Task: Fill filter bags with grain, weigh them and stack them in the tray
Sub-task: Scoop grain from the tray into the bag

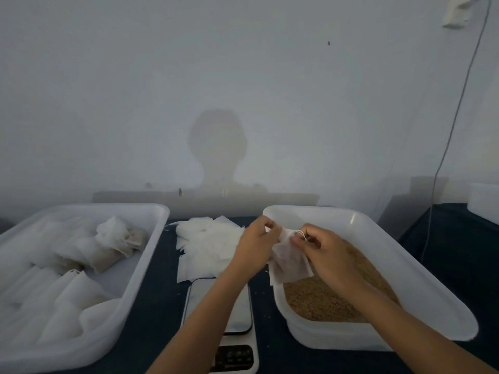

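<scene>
A thin white filter bag [290, 261] hangs over the left rim of the right-hand white tub [378, 238], which holds brown grain [318, 300]. My left hand [255, 245] pinches the bag's top edge on the left. My right hand [324, 251] pinches its top and drawstring on the right. A loose pile of empty filter bags [208, 247] lies on the dark table between the tubs. The left white tray [145, 255] holds several filled, tied bags [113, 244]. A small digital scale [232, 319] sits below my left forearm, its platform bare.
A dark cloth covers the table [156, 300]. A grey wall stands just behind the tubs. A thin cable [442, 157] hangs down the wall at the right, from a white socket. A white box [484, 201] sits at the far right edge.
</scene>
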Demonstrator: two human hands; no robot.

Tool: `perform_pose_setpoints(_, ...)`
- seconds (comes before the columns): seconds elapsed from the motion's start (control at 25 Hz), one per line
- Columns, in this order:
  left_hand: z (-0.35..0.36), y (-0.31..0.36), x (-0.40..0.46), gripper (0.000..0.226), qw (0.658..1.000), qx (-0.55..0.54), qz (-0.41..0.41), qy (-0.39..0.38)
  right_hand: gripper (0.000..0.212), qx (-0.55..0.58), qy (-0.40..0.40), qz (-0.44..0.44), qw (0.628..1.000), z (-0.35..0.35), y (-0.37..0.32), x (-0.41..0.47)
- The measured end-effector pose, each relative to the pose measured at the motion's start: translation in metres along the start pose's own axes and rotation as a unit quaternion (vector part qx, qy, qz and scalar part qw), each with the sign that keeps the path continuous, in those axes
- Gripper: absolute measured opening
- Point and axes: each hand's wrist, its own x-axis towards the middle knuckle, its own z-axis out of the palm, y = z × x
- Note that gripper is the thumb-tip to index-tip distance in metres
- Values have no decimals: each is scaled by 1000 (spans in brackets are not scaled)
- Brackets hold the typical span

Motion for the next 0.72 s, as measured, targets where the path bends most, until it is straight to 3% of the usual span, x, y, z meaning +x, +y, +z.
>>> perform_pose_setpoints(0.12,-46,-13,-19,38,995,-95,3,7,33,117,38,31,992,33,-24,6)
perform_pose_setpoints(0.2,-72,-35,-37,21,998,-54,37,14,33,151,29,48,987,59,-36,5)
perform_pose_setpoints(0.24,-81,-46,-44,15,998,-26,51,21,32,139,20,50,989,72,-38,3)
perform_pose_setpoints(0.4,-99,-84,-56,33,993,80,11,90,29,44,11,51,998,117,-31,-7)
perform_pose_setpoints(0.52,-101,-102,-56,42,983,155,-14,95,32,-5,24,74,997,138,-17,-14)
perform_pose_setpoints(0.72,-99,-120,-53,35,958,269,-20,95,26,-38,53,76,995,156,6,-27)
